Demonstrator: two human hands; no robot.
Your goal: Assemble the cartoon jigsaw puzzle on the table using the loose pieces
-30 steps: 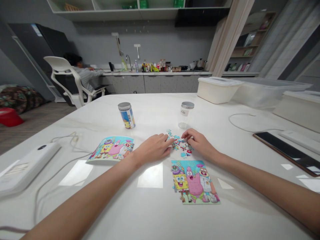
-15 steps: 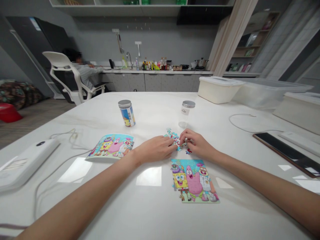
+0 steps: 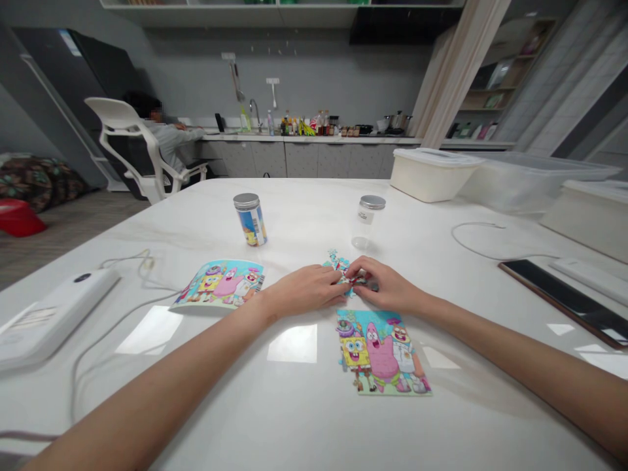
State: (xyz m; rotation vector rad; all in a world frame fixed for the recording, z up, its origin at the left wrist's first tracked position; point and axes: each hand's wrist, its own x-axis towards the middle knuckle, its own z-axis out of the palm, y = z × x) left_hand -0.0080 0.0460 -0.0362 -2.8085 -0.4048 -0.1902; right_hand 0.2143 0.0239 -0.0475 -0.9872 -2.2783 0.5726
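Observation:
A small heap of loose jigsaw puzzle pieces lies on the white table, partly hidden by both hands. My left hand rests over the heap's left side, palm down, its fingers stretched out and touching pieces. Across from it, my right hand has curled fingers, with thumb and forefinger closed on a puzzle piece that is mostly covered. Closer to me lies a partly assembled jigsaw puzzle of cartoon figures, its left edge uneven. To the left, a curved picture sheet shows the same figures.
Behind the pieces stand a picture-labelled jar and a clear jar. A white device with cables is at left, a phone at right. Lidded boxes occupy the back right. A person sits beyond the table.
My right hand has shifted slightly left, its thumb and forefinger drawing together over the pieces. The left hand stays nearly still. The whole view has shifted slightly.

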